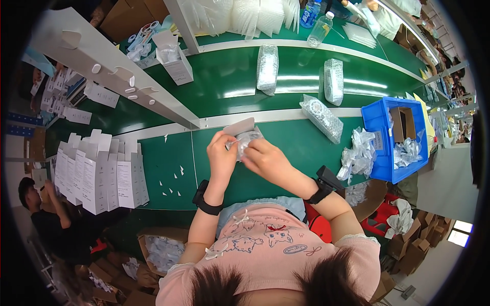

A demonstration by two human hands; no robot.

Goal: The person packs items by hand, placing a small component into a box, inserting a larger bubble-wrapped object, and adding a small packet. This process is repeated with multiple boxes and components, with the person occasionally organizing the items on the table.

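Over the green worktable (286, 143), both hands meet at a small white box (240, 126) with its flap raised. Crumpled clear plastic wrapping (249, 136) fills the box's mouth. My left hand (222, 153) is closed around the box's left side, its thumb near the plastic. My right hand (266, 159) has its fingers bent against the plastic from the right, pressing or gripping it. Whatever the plastic wraps is hidden. Several tiny white paper scraps (177, 176) lie left of my left hand.
White cartons (94, 173) with raised flaps stand in rows at the left. Three bubble-wrapped packages (321, 118) lie beyond my hands. At the right, a blue bin (375, 140) adjoins a heap of clear bags (358, 155). A metal post (117, 66) rises at the left; a person (43, 214) sits beyond.
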